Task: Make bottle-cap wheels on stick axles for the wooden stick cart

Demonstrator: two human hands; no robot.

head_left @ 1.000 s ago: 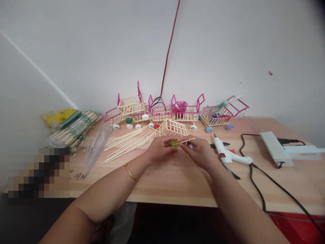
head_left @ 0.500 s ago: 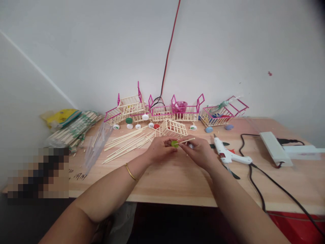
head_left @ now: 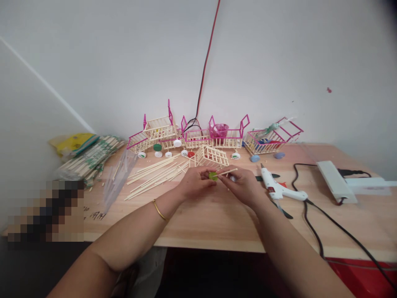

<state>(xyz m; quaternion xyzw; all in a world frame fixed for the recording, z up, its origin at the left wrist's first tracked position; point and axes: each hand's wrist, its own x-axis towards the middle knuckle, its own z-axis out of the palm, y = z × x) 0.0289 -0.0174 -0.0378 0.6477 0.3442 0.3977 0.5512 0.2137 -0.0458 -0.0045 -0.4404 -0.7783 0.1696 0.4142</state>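
Between the fingers of my left hand (head_left: 196, 181) is a yellow-green bottle cap (head_left: 212, 176). My right hand (head_left: 241, 184) pinches a short wooden stick (head_left: 228, 172), whose left end meets the face of the cap. Whether the two are joined I cannot tell. A pale round piece (head_left: 233, 178) shows by the right fingers, mostly hidden. Just beyond my hands lies a small frame of wooden sticks (head_left: 213, 155). Loose sticks (head_left: 155, 178) are spread to the left of my left hand.
Small stick carts (head_left: 229, 142) with pink rims and bottle-cap wheels line the wall. A white glue gun (head_left: 281, 189) lies right of my hands, its black cable near a power strip (head_left: 337, 182). Bagged sticks (head_left: 93, 159) rest at the left. A pink cup (head_left: 221, 131) stands among the carts.
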